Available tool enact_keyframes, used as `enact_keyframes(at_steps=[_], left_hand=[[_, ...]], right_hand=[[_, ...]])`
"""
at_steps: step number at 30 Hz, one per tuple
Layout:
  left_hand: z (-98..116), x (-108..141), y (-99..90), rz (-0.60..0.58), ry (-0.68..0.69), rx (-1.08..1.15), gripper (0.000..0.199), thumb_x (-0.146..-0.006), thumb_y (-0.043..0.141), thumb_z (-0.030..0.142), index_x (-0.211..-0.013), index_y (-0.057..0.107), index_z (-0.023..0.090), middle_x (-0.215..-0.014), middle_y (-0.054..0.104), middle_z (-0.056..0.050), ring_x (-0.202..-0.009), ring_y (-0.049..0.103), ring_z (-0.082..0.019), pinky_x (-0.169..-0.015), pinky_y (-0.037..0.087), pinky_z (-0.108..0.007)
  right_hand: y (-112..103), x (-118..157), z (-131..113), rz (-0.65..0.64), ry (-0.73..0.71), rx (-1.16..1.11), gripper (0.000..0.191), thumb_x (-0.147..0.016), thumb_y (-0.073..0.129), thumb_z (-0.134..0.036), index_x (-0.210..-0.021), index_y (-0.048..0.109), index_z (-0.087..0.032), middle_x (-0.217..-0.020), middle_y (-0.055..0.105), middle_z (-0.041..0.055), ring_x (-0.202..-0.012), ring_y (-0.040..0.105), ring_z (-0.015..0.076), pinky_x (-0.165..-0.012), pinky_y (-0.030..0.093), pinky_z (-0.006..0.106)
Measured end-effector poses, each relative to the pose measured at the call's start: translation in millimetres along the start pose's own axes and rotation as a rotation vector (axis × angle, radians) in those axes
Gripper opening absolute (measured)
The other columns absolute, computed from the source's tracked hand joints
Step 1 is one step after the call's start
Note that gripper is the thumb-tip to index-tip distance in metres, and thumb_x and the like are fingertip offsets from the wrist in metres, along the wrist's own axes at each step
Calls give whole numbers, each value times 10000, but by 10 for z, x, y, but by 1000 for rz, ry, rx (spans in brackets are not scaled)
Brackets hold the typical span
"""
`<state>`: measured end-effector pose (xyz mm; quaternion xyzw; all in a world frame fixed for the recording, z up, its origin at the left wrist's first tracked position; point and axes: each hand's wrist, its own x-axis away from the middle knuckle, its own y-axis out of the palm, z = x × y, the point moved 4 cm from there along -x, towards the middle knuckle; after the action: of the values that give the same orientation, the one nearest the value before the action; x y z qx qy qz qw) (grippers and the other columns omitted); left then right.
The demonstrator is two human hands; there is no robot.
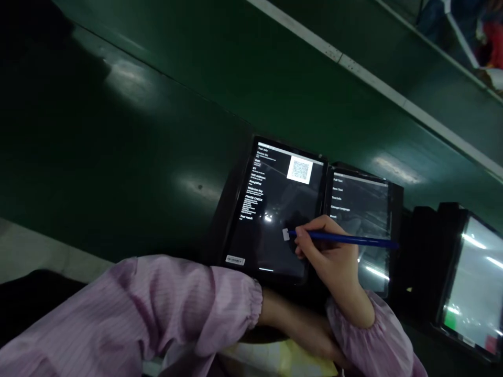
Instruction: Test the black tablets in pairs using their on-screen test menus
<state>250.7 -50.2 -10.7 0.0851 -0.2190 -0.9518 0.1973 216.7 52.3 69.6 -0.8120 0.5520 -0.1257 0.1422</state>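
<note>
Near the green surface's (168,173) close edge, the right hand (334,262) pinches a slim blue stylus (365,241) near its tip, I judge for control, over a black rectangular tablet (275,246); left hand's (320,340) grip, I cannot tell.

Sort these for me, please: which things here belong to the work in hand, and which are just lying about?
Seemingly in use:
- Pen, held in the right hand
- Left tablet, its screen lit, under the pen's white tip

Seemingly just lying by:
- Middle tablet, showing a menu; it may have a part too
- Right tablet, bright-screened, set apart
</note>
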Motion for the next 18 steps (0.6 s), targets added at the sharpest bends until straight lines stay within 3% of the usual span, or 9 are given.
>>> enact_keyframes(at_steps=[5, 10, 14, 18], left_hand=[[125, 26, -2, 4, 56, 113, 479, -993, 706, 295, -1459, 738, 190, -1322, 788, -49, -1273, 738, -349, -1204, 459, -492], [351, 35, -72, 71, -56, 158, 534, -829, 881, 247, -1358, 813, 266, -1060, 834, -31, -1117, 799, -379, -1045, 570, -462], [557, 65, -118, 128, -18, 240, 619, -811, 904, 304, -1416, 781, 274, -1084, 849, -28, -1054, 812, -373, -1007, 592, -454], [509, 60, -112, 184, 46, 230, 668, -798, 890, 233, -1452, 760, 271, -1095, 857, -22, -956, 831, -342, -914, 623, -406]], right_hand=[[-5, 14, -25, 31, -42, 123, 157, -890, 785, -292, -778, 693, -231, -591, 733, -18, -458, 702, 139, -451, 562, 198], [-11, 16, -38, 26, -64, 197, 166, -902, 787, -294, -775, 695, -240, -598, 734, -21, -472, 708, 146, -464, 564, 215], [-4, 20, -23, 35, -63, 170, 166, -919, 771, -286, -785, 685, -241, -595, 731, -29, -467, 706, 142, -461, 561, 213], [4, 20, -27, 22, -89, 216, 171, -925, 756, -280, -780, 674, -241, -602, 722, -27, -480, 702, 140, -468, 545, 223]])
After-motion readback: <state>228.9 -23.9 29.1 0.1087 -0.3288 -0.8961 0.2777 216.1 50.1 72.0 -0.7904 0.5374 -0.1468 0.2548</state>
